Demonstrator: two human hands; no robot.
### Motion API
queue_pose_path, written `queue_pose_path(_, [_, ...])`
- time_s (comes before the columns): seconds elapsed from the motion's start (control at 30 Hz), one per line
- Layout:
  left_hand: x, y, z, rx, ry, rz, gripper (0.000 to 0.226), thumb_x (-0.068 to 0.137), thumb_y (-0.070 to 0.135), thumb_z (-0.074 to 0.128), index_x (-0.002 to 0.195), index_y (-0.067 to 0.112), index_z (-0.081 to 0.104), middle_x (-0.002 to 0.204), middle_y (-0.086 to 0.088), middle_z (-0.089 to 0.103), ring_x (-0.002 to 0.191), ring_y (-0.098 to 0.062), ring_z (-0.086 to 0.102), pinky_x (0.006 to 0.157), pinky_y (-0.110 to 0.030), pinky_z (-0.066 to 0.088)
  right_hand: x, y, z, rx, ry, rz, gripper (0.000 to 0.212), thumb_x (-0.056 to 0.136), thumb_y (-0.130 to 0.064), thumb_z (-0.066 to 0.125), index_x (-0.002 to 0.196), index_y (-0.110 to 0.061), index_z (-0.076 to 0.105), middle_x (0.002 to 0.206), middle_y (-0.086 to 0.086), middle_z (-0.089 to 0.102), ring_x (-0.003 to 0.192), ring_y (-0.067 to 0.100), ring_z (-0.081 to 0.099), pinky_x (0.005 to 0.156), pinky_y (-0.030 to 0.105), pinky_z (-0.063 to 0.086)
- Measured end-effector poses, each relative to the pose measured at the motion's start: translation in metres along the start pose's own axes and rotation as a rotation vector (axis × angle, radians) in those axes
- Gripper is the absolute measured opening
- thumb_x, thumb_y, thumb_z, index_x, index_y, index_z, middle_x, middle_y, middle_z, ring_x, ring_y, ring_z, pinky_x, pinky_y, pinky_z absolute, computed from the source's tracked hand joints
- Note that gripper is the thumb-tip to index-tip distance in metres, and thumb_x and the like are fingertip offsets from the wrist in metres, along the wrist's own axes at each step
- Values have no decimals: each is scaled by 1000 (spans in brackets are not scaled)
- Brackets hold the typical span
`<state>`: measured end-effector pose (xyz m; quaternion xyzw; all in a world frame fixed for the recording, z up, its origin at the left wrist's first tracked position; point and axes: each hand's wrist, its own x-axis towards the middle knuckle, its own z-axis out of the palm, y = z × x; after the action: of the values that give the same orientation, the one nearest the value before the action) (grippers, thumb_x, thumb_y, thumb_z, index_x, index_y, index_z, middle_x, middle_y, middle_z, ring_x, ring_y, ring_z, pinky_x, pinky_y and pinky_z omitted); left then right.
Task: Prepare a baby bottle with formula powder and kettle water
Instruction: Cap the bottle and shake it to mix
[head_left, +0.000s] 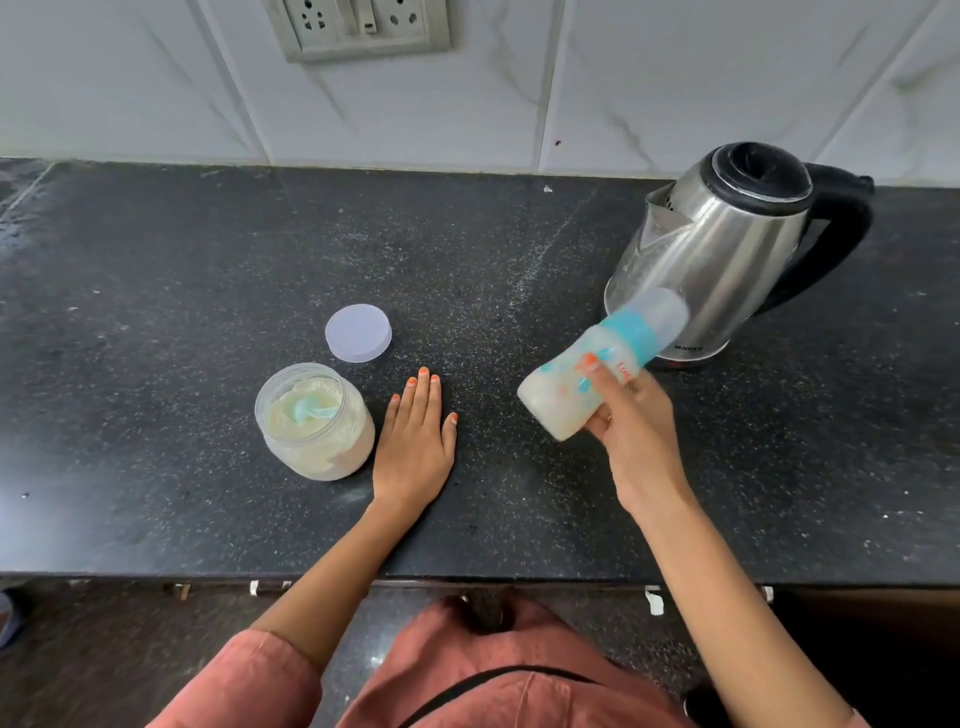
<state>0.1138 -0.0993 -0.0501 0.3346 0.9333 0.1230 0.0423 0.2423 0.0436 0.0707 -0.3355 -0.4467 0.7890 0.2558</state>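
My right hand (631, 421) grips a baby bottle (576, 384) above the counter, tilted with its capped top toward the kettle. The bottle holds milky white liquid, has a teal collar and a clear cap, and looks motion-blurred. A steel kettle (727, 244) with a black lid and handle stands just behind it at the right. My left hand (418, 441) lies flat on the dark counter (156, 312), fingers straight. Left of it is an open jar of formula powder (314, 421) with a teal scoop sunk in the powder. The jar's pale lid (358, 332) lies behind it.
A white tiled wall with a socket panel (358, 26) runs along the back of the counter. The counter's front edge (519, 577) is near my body. Powder specks are scattered across the surface.
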Motion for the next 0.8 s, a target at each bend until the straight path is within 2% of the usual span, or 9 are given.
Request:
queue_pose_path(0.13, [1,0,0,9,-3,-3,54,100,33,20,148,10,7,158,-4,2,145,-16,1,115,-30,-3,-15,8,-2,-273,-233,48,29,64,-13,74,92,-17,66,80,-5,74,77,8,69,62,19,54])
queue_pose_path(0.2, [1,0,0,-2,1,0,54,100,33,20,148,10,8,158,-4,3,145,-16,1,115,-30,-3,-9,4,-3,-161,-141,30,29,64,-17,72,92,-16,66,82,-5,74,77,7,69,61,20,54])
queue_pose_path(0.27, [0,0,0,-8,7,1,54,100,33,20,148,10,8,157,-4,3,145,-16,1,115,-30,-3,1,0,-3,34,26,19,21,75,-18,67,95,-18,64,91,-4,72,82,6,68,63,22,55])
queue_pose_path(0.33, [0,0,0,-7,4,1,54,100,33,20,148,10,8,157,-4,3,145,-16,1,116,-30,-2,3,3,-3,110,97,1,17,81,-18,63,98,-20,63,97,-3,70,88,8,67,66,23,56])
queue_pose_path(0.5, [1,0,0,-1,-6,-1,54,100,32,20,148,10,7,157,-4,2,145,-16,1,116,-31,-2,-18,11,-2,-282,-198,25,27,68,-9,74,92,-17,66,80,-6,75,78,8,69,68,22,56])
queue_pose_path(0.57, [0,0,0,-6,-3,0,54,100,32,20,148,10,7,157,-4,2,145,-16,0,116,-31,-2,-13,6,-1,-194,-146,4,28,63,-15,74,90,-17,66,80,-5,74,77,8,69,64,22,56])
queue_pose_path(0.7, [0,0,0,-12,1,1,54,100,33,20,148,10,7,157,-4,3,145,-16,0,116,-30,-3,2,0,2,155,126,-36,15,82,-17,63,96,-20,62,97,-3,70,88,8,67,66,23,56])
queue_pose_path(0.77, [0,0,1,-5,0,1,54,100,33,20,148,10,7,157,-4,2,145,-16,1,116,-31,-3,-3,7,3,121,101,-3,17,80,-17,65,96,-21,62,96,-3,70,89,9,67,68,25,57])
queue_pose_path(0.8, [1,-1,1,-1,0,0,54,100,33,20,148,10,7,157,-4,2,145,-16,1,116,-31,-3,-8,10,3,19,33,26,18,76,-17,68,94,-20,64,92,-3,72,86,9,68,68,25,57])
